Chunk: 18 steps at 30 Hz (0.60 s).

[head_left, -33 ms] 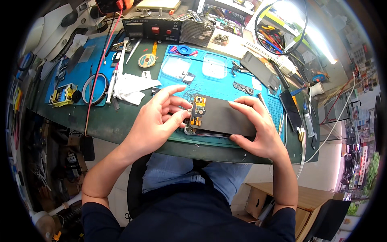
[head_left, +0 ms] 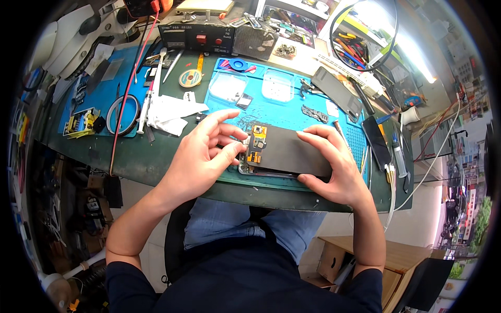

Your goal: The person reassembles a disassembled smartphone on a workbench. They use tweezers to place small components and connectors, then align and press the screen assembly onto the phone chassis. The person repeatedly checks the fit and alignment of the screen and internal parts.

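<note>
A dark phone screen panel (head_left: 292,148), its back facing up, has orange flex circuits at its left end. It lies over a silver-edged phone frame (head_left: 243,169), which shows along the near side and left corner. My right hand (head_left: 336,167) spans the panel's right end, thumb on the near edge and fingers on the far edge. At the left end, my left hand (head_left: 209,151) has its thumb and index finger pinched at the frame's edge; the other fingers curl behind. What lies between those fingertips is mostly hidden.
Under the phone is a blue work mat (head_left: 214,101) with shallow trays. Behind it stand a black box (head_left: 201,39) and a solder wick spool (head_left: 190,78). White tissue (head_left: 172,112) lies left. Another phone (head_left: 336,88), a black phone (head_left: 377,140) and a syringe (head_left: 400,156) lie right.
The panel's left end has shifted very slightly to the right. Both hands hold nearly the same places.
</note>
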Each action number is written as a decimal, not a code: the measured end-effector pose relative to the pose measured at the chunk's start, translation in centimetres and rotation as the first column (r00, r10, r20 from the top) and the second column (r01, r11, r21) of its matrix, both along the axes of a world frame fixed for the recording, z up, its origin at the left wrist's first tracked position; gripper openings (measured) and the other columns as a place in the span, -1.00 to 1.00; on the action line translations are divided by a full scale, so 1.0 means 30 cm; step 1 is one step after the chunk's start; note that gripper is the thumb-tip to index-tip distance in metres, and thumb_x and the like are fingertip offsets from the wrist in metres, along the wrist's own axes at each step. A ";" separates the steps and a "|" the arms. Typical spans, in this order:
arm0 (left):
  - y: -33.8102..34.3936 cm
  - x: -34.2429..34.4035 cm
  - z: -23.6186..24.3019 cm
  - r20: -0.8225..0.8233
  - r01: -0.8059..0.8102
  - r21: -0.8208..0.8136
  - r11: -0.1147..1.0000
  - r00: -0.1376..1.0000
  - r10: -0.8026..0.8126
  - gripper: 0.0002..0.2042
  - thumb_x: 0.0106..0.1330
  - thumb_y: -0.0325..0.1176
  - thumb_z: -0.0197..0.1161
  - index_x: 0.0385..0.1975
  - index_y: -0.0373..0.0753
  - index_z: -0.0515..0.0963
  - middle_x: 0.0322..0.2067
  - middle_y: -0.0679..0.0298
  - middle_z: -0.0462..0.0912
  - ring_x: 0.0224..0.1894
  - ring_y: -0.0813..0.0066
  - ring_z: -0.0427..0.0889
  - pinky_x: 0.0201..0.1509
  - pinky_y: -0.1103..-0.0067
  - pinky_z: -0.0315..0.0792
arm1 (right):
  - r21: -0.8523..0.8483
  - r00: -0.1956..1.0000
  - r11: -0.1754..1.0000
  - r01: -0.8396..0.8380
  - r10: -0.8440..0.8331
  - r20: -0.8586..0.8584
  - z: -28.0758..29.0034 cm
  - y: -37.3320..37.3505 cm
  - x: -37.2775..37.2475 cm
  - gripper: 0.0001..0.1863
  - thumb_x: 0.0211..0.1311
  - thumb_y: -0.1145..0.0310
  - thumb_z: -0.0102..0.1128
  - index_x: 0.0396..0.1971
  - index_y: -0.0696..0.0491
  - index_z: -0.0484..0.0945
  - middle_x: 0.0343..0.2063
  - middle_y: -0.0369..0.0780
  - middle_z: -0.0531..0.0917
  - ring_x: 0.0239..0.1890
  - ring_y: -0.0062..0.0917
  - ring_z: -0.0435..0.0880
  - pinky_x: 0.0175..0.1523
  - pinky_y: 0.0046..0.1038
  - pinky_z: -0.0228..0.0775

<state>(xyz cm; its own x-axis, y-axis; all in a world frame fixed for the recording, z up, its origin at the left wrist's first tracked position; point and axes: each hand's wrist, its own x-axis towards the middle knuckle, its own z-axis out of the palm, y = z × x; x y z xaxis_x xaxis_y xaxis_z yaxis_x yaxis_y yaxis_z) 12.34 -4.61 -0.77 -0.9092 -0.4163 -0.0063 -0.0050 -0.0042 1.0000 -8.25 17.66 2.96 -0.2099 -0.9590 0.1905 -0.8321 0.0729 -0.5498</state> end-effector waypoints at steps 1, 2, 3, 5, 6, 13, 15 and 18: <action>0.000 0.002 0.001 0.003 -0.021 -0.055 0.998 1.000 0.021 -0.43 0.49 -0.50 0.23 0.46 -0.32 0.24 0.07 0.09 0.62 -0.01 0.47 0.68 0.00 0.55 0.60 | 0.004 1.000 1.000 0.005 -0.005 -0.009 0.001 0.003 -0.001 -0.23 -0.05 0.35 0.52 0.28 0.10 0.52 0.20 -0.10 0.51 0.25 -0.16 0.50 0.43 -0.11 0.24; -0.001 0.004 0.000 0.006 -0.041 -0.109 0.993 0.999 0.041 -0.43 0.48 -0.50 0.24 0.46 -0.31 0.24 0.08 0.09 0.62 -0.02 0.48 0.68 -0.01 0.55 0.60 | 0.008 1.000 1.000 0.010 -0.010 -0.017 0.000 0.005 -0.004 -0.23 -0.05 0.35 0.52 0.28 0.10 0.51 0.20 -0.10 0.51 0.26 -0.17 0.50 0.44 -0.11 0.23; -0.007 0.008 0.002 0.006 -0.030 -0.221 0.975 0.999 0.032 -0.38 0.43 -0.47 0.31 0.46 -0.29 0.25 0.11 0.10 0.62 0.02 0.44 0.66 0.05 0.51 0.58 | 0.003 0.999 1.000 0.011 -0.011 -0.040 0.001 0.009 -0.011 -0.23 -0.05 0.37 0.52 0.29 0.09 0.51 0.19 -0.10 0.51 0.25 -0.16 0.51 0.41 -0.13 0.28; -0.021 0.019 0.015 0.010 -0.010 -0.436 0.900 1.000 0.016 -0.28 0.32 -0.42 0.44 0.47 -0.25 0.26 0.16 0.12 0.61 0.11 0.36 0.63 0.17 0.42 0.53 | -0.007 0.996 1.000 0.009 -0.010 -0.087 0.007 0.018 -0.028 -0.23 -0.04 0.41 0.52 0.29 0.09 0.50 0.17 -0.09 0.51 0.23 -0.16 0.52 0.36 -0.17 0.37; -0.018 0.020 0.022 -0.005 0.003 -0.584 0.812 1.000 -0.007 -0.22 0.25 -0.39 0.50 0.48 -0.24 0.26 0.18 0.15 0.60 0.16 0.32 0.59 0.23 0.38 0.47 | -0.017 0.998 1.000 0.016 -0.017 -0.060 0.008 0.022 -0.033 -0.22 -0.05 0.42 0.52 0.30 0.09 0.50 0.17 -0.09 0.51 0.23 -0.15 0.51 0.38 -0.15 0.34; -0.013 0.010 0.032 0.066 0.121 -0.809 0.575 0.991 -0.116 0.00 -0.02 -0.27 0.66 0.50 -0.18 0.26 0.22 0.22 0.58 0.30 0.16 0.44 0.42 0.29 0.23 | -0.048 0.995 0.996 0.069 -0.066 0.070 0.014 0.049 -0.047 -0.20 -0.06 0.43 0.51 0.31 0.09 0.49 0.16 -0.08 0.50 0.24 -0.15 0.49 0.50 -0.09 0.17; -0.021 -0.002 0.035 0.055 0.123 -0.813 0.569 0.989 -0.135 0.00 -0.03 -0.31 0.66 0.50 -0.20 0.25 0.20 0.22 0.59 0.27 0.16 0.48 0.39 0.30 0.26 | -0.046 0.997 0.997 0.061 -0.059 0.044 0.018 0.049 -0.046 -0.20 -0.07 0.44 0.51 0.31 0.10 0.48 0.17 -0.08 0.50 0.24 -0.16 0.49 0.51 -0.08 0.16; -0.036 -0.006 0.021 -0.027 0.091 -0.798 0.595 0.982 -0.186 0.01 -0.03 -0.37 0.66 0.50 -0.22 0.24 0.18 0.17 0.58 0.24 0.15 0.52 0.39 0.29 0.27 | -0.055 1.000 0.998 0.028 -0.027 0.015 0.016 0.046 -0.034 -0.20 -0.07 0.44 0.52 0.30 0.11 0.49 0.18 -0.08 0.51 0.26 -0.15 0.50 0.52 -0.06 0.13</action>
